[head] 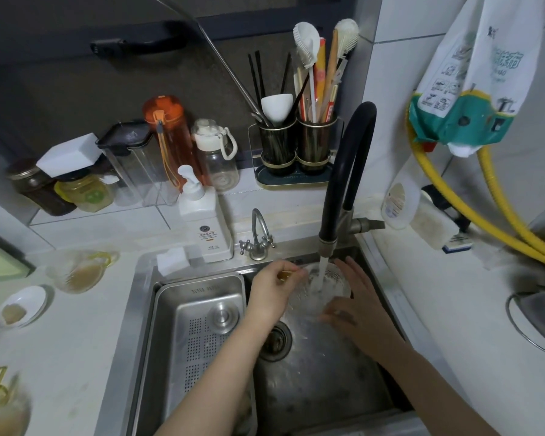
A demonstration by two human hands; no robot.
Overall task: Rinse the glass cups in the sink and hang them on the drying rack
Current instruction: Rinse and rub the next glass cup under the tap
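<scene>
The cup [320, 287], a clear glass one with a gold handle, is held in the sink [312, 388] directly under the tap [348, 171], whose stream falls into its mouth. From the head view, the only one given, the left hand [272, 291] is seen on the side of the stream away from the wall, its fingers curled and pinching the gold handle. The right hand [357, 305] is laid on the other side of the stream, fingers fairly straight and spread against the wall of the cup; whether the thumb is wrapped round it cannot be told, for splash and blur hide the glass there. The cup appears tilted, its mouth turned up toward the tap spout, though its exact axis cannot be fixed. It thus lies between the two hands, with the handle on the left hand's side, so the left hand is judged the one by which it will be lifted out. Left of the tap, on the counter, another cup with a gold handle and brownish dregs [79, 272] is seen, unrinsed by the look of it. A steel tray [170, 309] is set in the sink's left half, below and left of the tap. No drying rack can be made out with certainty, so the task is judged to be at an early rinse.
</scene>
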